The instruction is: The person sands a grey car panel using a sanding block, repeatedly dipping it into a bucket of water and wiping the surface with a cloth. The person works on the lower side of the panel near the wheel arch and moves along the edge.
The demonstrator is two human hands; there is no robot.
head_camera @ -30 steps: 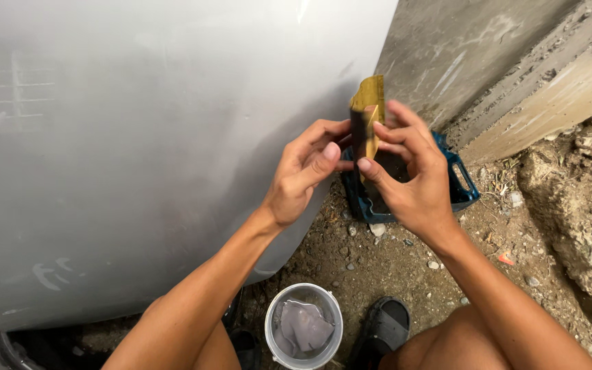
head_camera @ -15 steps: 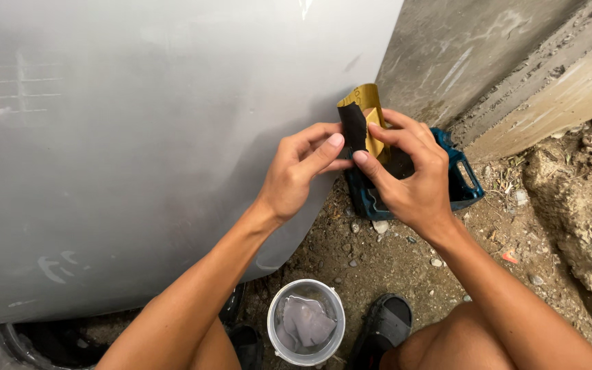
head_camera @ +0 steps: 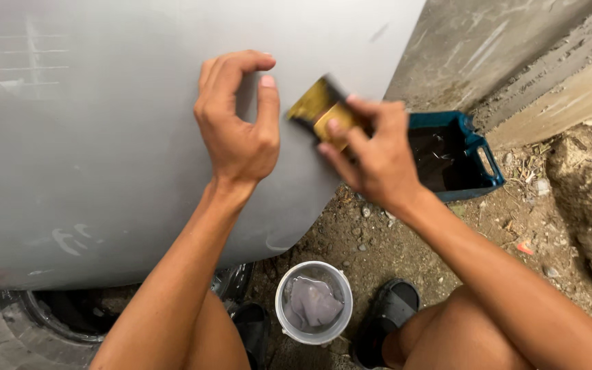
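Pinching a folded yellow-backed sheet of sandpaper (head_camera: pixel 322 109) between thumb and fingers, our right hand (head_camera: pixel 371 154) holds it against the large grey primed metal panel (head_camera: pixel 104 151); the sheet is blurred, with a dark abrasive face showing at its upper left edge. Just to its left, our left hand (head_camera: pixel 238 127) hovers in front of the same panel with fingers curled and thumb raised, a gap between them and nothing in the grip; we cannot tell whether the fingertips touch the panel.

Beyond the right hand, to the right, a dark blue rectangular plastic tub (head_camera: pixel 457 154) sits on the dirt ground (head_camera: pixel 515 226), dark liquid inside it, close against a rough concrete wall (head_camera: pixel 488 55).

Nearer to us, between our knees, a small clear round plastic cup (head_camera: pixel 313 301) stands on the ground with a grey crumpled cloth (head_camera: pixel 312 303) in it. Just right of the cup is a black sandal (head_camera: pixel 390 312) on our foot. At the near left, under the panel's lower edge, part of a black rubber tyre (head_camera: pixel 42 322) shows.
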